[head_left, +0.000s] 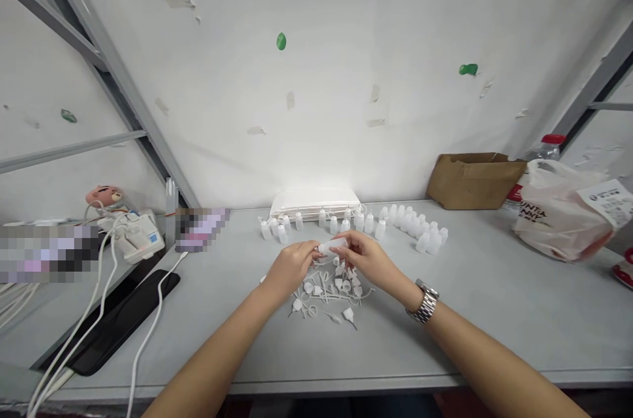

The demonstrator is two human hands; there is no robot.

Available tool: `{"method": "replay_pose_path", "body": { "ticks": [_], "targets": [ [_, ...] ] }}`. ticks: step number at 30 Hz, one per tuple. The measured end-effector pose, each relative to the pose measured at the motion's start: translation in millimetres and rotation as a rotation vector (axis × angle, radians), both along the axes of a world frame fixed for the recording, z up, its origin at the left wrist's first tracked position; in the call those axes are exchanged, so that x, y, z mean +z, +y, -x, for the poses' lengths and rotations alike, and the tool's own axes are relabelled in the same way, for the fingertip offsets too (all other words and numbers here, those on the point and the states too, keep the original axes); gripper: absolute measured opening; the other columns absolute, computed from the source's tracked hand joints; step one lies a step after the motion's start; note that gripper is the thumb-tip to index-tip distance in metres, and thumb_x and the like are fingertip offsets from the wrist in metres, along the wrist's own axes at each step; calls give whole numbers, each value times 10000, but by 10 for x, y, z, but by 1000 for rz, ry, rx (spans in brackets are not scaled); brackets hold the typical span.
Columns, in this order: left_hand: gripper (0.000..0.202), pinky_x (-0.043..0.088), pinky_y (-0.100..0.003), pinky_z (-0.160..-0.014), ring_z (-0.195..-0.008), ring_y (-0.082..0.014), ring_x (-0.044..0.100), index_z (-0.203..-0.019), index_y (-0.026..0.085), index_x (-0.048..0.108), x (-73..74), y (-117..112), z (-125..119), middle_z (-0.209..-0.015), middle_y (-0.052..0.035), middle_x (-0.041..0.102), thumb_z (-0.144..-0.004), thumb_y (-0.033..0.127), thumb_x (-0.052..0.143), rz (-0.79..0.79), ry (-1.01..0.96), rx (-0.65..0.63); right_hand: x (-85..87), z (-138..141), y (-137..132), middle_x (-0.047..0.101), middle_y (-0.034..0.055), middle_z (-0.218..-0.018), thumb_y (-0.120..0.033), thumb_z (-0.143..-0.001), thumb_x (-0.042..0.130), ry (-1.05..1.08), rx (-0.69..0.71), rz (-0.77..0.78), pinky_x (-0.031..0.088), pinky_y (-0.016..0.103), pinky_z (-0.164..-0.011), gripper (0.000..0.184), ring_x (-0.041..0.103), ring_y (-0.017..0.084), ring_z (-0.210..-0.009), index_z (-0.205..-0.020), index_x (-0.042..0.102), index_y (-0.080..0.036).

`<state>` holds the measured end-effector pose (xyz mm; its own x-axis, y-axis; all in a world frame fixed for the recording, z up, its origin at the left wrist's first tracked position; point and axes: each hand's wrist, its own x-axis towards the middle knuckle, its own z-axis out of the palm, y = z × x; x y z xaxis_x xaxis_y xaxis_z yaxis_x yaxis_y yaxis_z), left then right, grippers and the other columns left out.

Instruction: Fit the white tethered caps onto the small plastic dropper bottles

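Note:
A small translucent white squeeze bottle (334, 245) lies sideways between my two hands above the table. My right hand (366, 256) grips its body, fingers wrapped around it. At its left end, the fingers of my left hand (293, 265) are pinched together; whether they hold a cap there is hidden. Beneath my hands lies a loose pile of white needle-tip caps with loop straps (324, 289). One needle-tip cap (349, 316) rests apart at the near right. Behind my hands stand several capped squeeze bottles (282, 233), and further right a cluster of squeeze bottles without tips (408, 222).
A stack of white sheets or trays (316, 200) leans by the wall. At right are a cardboard box (475, 180) and a plastic bag (558, 213). A black phone (126, 322), white cables (155, 312) and a blurred-screen phone (200, 230) occupy the left.

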<state>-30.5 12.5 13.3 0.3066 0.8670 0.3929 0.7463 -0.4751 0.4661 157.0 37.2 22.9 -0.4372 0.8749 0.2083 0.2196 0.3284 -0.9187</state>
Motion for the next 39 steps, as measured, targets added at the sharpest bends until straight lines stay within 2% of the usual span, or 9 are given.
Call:
{"method": "replay_pose_path", "body": {
  "ticks": [7,11,16,20,23,27,31,35,39],
  "targets": [
    [250,454,-243,-671,-739,-131,590,-974,210,576,81,-32,-14,-834,-21,647,-834,175,373,56,-4,-81,-17,-36,-25,570,29,-761,-269,-840,457,-191,13,-379,431,270,-608,177,518,141,-664,-978,544,-203],
    [260,463,-254,-650,-723,-143,599,-889,171,588,17,-13,18,-777,-39,655,-803,85,359,-67,103,-96,-45,-37,-37,582,48,-789,-242,-841,448,-257,41,-472,427,279,-606,185,519,149,-664,-1001,528,-195],
    [251,437,-262,-564,-647,-157,597,-894,144,583,-113,11,21,-709,-59,654,-822,98,347,-341,272,-62,-71,23,-75,566,4,-620,-338,-828,469,-229,-24,-329,399,246,-516,174,509,129,-550,-849,544,-182],
    [262,410,-264,-541,-615,-163,591,-852,147,613,-141,1,-13,-662,-72,646,-850,175,352,-357,301,-19,-95,93,-100,524,-31,-484,-453,-788,487,-92,-84,-55,373,224,-430,283,492,111,-429,-707,509,-183],
    [240,435,-275,-620,-695,-171,608,-901,182,635,-83,-3,-19,-727,-74,668,-839,226,407,-231,114,-32,-57,92,-85,511,-39,-444,-496,-740,528,-7,-123,74,345,211,-391,328,464,98,-378,-652,486,-183],
    [255,466,-296,-749,-893,-190,598,-986,235,634,80,23,30,-963,-61,662,-776,329,525,79,-397,-33,82,-3,-21,492,-28,-404,-536,-736,505,139,-158,169,301,202,-358,400,401,77,-335,-576,480,-170],
    [461,494,-355,-733,-933,-245,598,-1078,154,585,188,44,30,-1042,-127,636,-780,481,454,425,-886,-51,166,-87,23,457,-26,-373,-556,-756,458,302,-147,249,260,203,-338,447,344,65,-313,-558,500,-157],
    [508,494,-382,-749,-902,-270,619,-1108,103,551,202,-30,-109,-1042,-182,630,-775,479,475,717,-1064,-194,172,-81,-6,452,-32,-374,-559,-739,484,308,-174,219,272,203,-339,434,348,66,-313,-564,501,-162],
    [477,505,-336,-752,-878,-248,633,-1075,89,560,212,-129,-224,-1018,-183,642,-772,452,500,810,-1192,-190,173,-53,-58,463,-45,-405,-555,-734,498,242,-247,92,319,202,-374,403,371,68,-339,-615,513,-170]
  ]
}}
